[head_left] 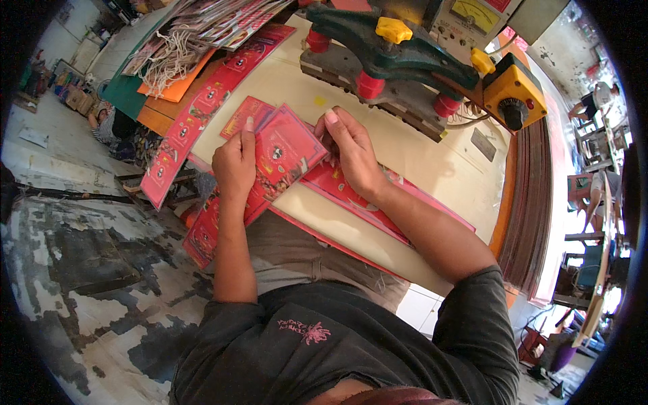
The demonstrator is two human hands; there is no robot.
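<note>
Both of my hands hold a red printed card in a clear plastic cover [287, 152], tilted above the worktable. My left hand [234, 162] pinches its left side, thumb on top and fingers underneath. At its right corner my right hand [354, 152] is closed, thumb up and fingers curled at the edge. Behind the card, part of another red printed piece [246, 116] shows. Under my right forearm lies a long red printed strip [351, 196]. A further red piece [206, 229] hangs past the near left table edge, partly hidden by my left arm.
A dark green press with red collars and a yellow knob [393, 30] stands at the back, beside a yellow control box [516, 91]. Along the table's left side lies another long red strip [182, 131]. Paper bags with white cords [169, 64] are piled far left; stacked sheets [530, 202] stand right.
</note>
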